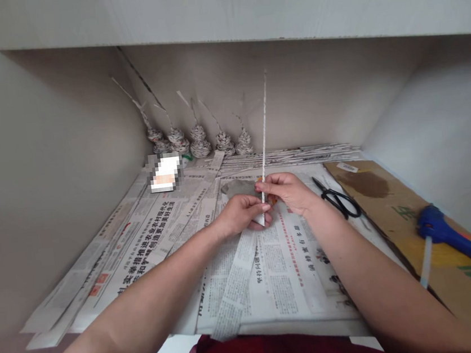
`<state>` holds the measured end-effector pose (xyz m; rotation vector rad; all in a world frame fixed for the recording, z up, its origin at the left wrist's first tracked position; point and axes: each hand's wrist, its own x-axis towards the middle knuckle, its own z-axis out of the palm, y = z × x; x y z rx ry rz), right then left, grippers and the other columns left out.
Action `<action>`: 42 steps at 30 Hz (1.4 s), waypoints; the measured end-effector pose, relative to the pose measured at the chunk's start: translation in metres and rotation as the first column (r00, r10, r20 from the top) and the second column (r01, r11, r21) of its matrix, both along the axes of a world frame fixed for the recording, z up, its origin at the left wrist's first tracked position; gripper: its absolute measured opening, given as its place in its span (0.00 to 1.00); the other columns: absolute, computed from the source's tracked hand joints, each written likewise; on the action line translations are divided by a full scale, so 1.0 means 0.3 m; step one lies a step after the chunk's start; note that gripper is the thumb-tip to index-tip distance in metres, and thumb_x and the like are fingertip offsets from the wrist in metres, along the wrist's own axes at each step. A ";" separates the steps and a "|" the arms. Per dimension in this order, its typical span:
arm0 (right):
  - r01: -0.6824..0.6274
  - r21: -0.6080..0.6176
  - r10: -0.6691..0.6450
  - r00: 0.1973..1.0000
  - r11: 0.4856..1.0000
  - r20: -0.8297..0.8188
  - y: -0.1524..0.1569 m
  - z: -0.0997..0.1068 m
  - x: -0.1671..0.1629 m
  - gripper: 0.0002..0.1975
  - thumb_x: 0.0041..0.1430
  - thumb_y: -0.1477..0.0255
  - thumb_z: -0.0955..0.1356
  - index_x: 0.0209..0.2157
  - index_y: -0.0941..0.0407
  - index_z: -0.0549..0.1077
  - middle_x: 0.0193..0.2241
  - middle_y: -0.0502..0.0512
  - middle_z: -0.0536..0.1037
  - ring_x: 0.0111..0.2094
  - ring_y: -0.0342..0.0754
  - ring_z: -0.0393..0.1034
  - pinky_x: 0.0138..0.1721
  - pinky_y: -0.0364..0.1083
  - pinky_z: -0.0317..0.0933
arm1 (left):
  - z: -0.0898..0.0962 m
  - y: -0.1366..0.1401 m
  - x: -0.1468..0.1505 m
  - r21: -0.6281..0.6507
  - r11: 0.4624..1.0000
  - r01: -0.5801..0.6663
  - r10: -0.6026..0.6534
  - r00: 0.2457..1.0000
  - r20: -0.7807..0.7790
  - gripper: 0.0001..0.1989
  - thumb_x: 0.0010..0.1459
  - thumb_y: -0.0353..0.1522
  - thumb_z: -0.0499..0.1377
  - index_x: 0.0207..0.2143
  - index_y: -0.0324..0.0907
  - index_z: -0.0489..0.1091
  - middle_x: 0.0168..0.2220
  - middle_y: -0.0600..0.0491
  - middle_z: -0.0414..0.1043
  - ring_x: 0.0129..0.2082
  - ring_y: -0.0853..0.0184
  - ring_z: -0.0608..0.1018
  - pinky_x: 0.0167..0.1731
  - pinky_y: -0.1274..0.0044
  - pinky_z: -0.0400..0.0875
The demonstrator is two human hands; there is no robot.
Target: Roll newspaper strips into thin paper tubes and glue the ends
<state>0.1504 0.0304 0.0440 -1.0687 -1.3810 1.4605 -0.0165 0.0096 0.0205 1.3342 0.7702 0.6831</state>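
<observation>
Rolled paper stick (264, 130) is held over the newspaper (269, 286), long axis running up the view, free tip leaning a touch right; can't tell how far it tilts away. Left hand (240, 214) pinches its bottom end, right hand (286, 190) pinches just above.

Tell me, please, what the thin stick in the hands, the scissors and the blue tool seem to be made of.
Thin stick: apparently rolled newsprint, matte, pale with dark printed flecks.
Scissors: likely metal, with slim pointed dark blades; handles black, coating unclear.
Blue tool: probably smooth plastic, judging by its even colour.
</observation>
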 end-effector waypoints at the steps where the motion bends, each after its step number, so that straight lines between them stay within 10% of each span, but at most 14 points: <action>1: 0.041 0.010 -0.041 0.999 0.999 -0.015 0.001 -0.001 0.000 0.17 0.41 0.61 0.76 0.22 0.58 0.70 0.25 0.50 0.76 0.18 0.38 0.63 0.19 0.40 0.57 | 0.001 0.000 0.000 0.001 1.000 0.009 -0.009 1.000 -0.009 0.17 0.53 0.42 0.62 0.30 0.34 0.72 0.30 0.47 0.75 0.30 0.68 0.78 0.31 0.73 0.76; 8: -0.098 -0.028 0.098 0.995 0.995 -0.011 -0.002 0.006 0.007 0.16 0.46 0.60 0.74 0.30 0.58 0.75 0.27 0.52 0.77 0.21 0.41 0.67 0.23 0.42 0.61 | 0.001 0.003 -0.001 0.015 1.000 -0.017 0.018 1.000 -0.009 0.17 0.52 0.43 0.62 0.31 0.35 0.72 0.29 0.48 0.75 0.29 0.68 0.77 0.30 0.74 0.76; 13: 0.056 -0.009 -0.056 0.998 0.998 -0.016 -0.001 0.006 0.000 0.17 0.40 0.61 0.76 0.23 0.58 0.71 0.26 0.51 0.77 0.18 0.38 0.64 0.18 0.40 0.57 | 0.001 0.002 -0.001 0.003 1.000 0.008 -0.008 1.000 -0.007 0.18 0.51 0.43 0.62 0.29 0.34 0.72 0.29 0.47 0.74 0.30 0.68 0.77 0.30 0.74 0.76; 38: -0.107 -0.020 0.107 0.994 0.994 0.005 0.002 -0.002 0.008 0.16 0.46 0.61 0.74 0.31 0.59 0.75 0.28 0.53 0.77 0.21 0.40 0.67 0.22 0.42 0.61 | 0.006 0.000 0.000 0.025 1.000 -0.008 0.008 1.000 -0.021 0.18 0.52 0.43 0.62 0.30 0.34 0.73 0.30 0.47 0.74 0.31 0.67 0.76 0.30 0.74 0.75; 42: 0.020 0.004 -0.020 0.999 1.000 -0.039 0.007 -0.007 0.010 0.15 0.42 0.63 0.76 0.24 0.58 0.72 0.27 0.51 0.77 0.19 0.38 0.65 0.20 0.40 0.59 | 0.009 0.000 0.001 0.021 1.000 0.009 -0.008 1.000 -0.026 0.17 0.53 0.42 0.61 0.30 0.34 0.73 0.31 0.47 0.74 0.31 0.68 0.76 0.30 0.74 0.75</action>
